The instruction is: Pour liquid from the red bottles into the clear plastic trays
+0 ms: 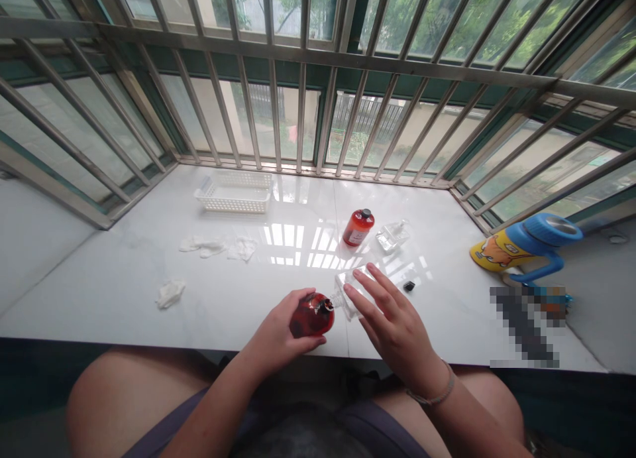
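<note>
My left hand [291, 325] is wrapped round a red bottle [313, 317], which is tilted with its uncapped mouth to the right. Against or very near that mouth is the narrow neck of a clear glass bottle [351, 299]. My right hand [390, 315] holds this glass bottle, its fingers stretched across it and the thumb hidden underneath. Beyond the hands a second red bottle [358, 229] stands upright with a pale label and a dark cap. Another clear glass bottle [391, 238] is beside it. A small black cap [409, 286] lies right of my right hand.
Crumpled white tissues [216, 247] and another tissue wad [170, 293] lie on the white counter [119, 279]. At the back left is a white plastic basket [233, 203]. A yellow and blue flask [521, 246] is at the right, near a blurred patch. Metal window bars [303, 50] enclose the counter.
</note>
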Demonstrator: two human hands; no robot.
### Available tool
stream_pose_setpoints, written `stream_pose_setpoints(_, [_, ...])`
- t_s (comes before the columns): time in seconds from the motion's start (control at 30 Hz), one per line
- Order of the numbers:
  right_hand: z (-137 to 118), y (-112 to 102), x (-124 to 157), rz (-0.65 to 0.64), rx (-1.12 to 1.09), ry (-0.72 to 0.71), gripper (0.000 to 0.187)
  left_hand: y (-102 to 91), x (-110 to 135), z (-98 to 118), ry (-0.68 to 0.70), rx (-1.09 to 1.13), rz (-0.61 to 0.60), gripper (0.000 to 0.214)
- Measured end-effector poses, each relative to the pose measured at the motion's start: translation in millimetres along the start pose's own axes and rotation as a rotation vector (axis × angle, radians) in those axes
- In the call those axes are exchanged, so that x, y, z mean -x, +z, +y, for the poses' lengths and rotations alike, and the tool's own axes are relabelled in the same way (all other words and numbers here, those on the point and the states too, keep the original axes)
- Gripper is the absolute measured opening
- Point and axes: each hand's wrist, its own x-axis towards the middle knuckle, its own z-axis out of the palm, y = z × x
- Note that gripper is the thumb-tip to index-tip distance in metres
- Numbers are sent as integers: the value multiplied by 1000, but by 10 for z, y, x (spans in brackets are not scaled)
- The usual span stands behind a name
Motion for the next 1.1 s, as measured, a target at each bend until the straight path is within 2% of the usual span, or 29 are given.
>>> stream_pose_setpoints(0.47, [-18, -19, -44, -12, 23, -45, 51, -7, -16, 7, 6, -4, -2, 80])
stream_pose_setpoints(1.1, [-24, 25, -40, -17, 29, -46, 56, -1, -7, 13, 3, -4, -3, 80])
